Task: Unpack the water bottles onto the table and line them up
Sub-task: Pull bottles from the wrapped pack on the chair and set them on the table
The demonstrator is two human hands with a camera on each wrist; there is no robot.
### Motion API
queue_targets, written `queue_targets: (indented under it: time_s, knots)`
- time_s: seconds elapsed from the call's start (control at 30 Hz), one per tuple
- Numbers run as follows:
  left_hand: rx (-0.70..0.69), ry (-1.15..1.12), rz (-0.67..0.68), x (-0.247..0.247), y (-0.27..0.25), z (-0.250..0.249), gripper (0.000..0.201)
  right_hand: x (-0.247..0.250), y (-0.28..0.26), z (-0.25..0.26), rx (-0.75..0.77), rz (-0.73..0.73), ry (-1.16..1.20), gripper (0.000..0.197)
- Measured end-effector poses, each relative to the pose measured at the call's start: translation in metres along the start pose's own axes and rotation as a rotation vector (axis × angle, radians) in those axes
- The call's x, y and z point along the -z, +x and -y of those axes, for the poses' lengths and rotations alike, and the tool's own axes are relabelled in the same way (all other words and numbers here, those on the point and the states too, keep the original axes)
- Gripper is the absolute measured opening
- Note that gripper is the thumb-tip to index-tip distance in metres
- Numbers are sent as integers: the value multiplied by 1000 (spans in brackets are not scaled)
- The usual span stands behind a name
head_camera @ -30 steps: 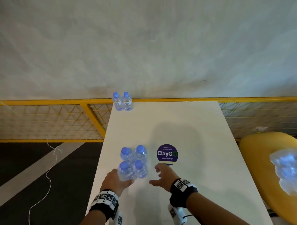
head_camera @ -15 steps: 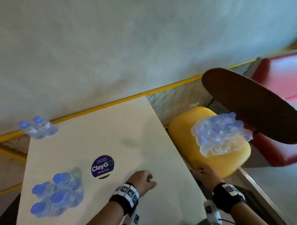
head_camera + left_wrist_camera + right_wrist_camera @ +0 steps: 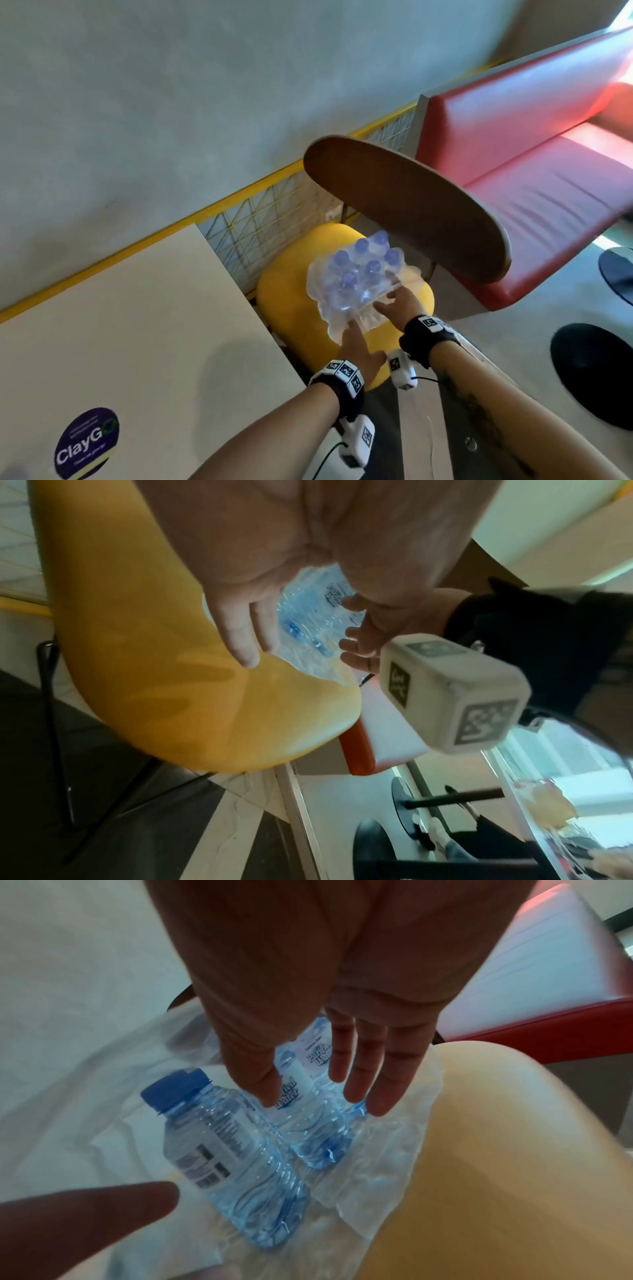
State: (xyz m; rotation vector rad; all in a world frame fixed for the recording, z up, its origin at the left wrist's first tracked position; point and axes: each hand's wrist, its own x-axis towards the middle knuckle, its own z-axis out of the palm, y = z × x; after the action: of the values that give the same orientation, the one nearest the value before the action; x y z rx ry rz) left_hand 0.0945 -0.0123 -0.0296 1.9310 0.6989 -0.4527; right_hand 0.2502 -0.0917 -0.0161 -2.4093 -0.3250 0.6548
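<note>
The right hand (image 3: 399, 303) reaches over the yellow chair seat (image 3: 291, 308) with its fingers (image 3: 363, 1074) straight and slightly spread, tips just above the bottles; whether they touch is hard to tell. The left hand (image 3: 358, 349) comes in beside it from the near left, fingers (image 3: 240, 631) also extended and loosely parted, the tips at the near edge of the crinkled wrap; the head view hides the tips under the plastic, and the left wrist view shows them close over the seat, holding nothing.

Between the two hands lies the pack of water bottles (image 3: 359, 277), small clear ribbed bottles with blue caps (image 3: 174, 1089) and white labels, bunched in torn, glossy shrink wrap (image 3: 369, 1153). The wrap blurs the far bottles, so their number is uncertain. The pack rests on the smooth, rounded seat, right of the table (image 3: 137, 325).

The table is pale and matte, with a round purple sticker (image 3: 87, 442) at its near left, partly cut off. A dark brown oval tabletop (image 3: 404, 209) overhangs the far side of the seat. Further right runs a red padded bench (image 3: 534, 171), its right end running out of view.
</note>
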Motion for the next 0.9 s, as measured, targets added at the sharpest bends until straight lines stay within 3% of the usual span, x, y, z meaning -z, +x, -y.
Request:
queue_targets:
  time_s: [0.1, 0.2, 0.27, 0.33, 0.47, 0.57, 0.63, 0.73, 0.83, 0.9]
  knots:
    - [-32, -26, -201, 10, 23, -5, 101, -4, 24, 12, 116, 65, -93, 55]
    - [-36, -28, -301, 31, 42, -6, 75, -3, 30, 24, 145, 58, -168, 29]
    - [-39, 19, -322, 43, 51, -8, 59, -1, 30, 26, 169, 60, -121, 29]
    - [-38, 47, -326, 51, 55, -14, 52, 4, 27, 24, 186, 45, -50, 43]
    - [-92, 139, -345, 58, 64, -23, 59, 9, 14, 20, 161, 10, 18, 50]
    - [-145, 296, -295, 69, 65, -33, 64, 6, -2, 15, 150, 10, -79, 60]
    - [-182, 390, -244, 78, 62, -38, 52, 5, -16, 10, 156, 6, -149, 74]
    - [-209, 469, -137, 87, 39, -42, 36, 4, -33, 0, 176, -1, -203, 73]
    - [-363, 403, -161, 95, 9, -20, 69, -1, -61, -6, 165, -61, -211, 63]
    - [-356, 307, -224, 117, -42, 11, 70, -22, -92, 4, 253, -74, -207, 58]
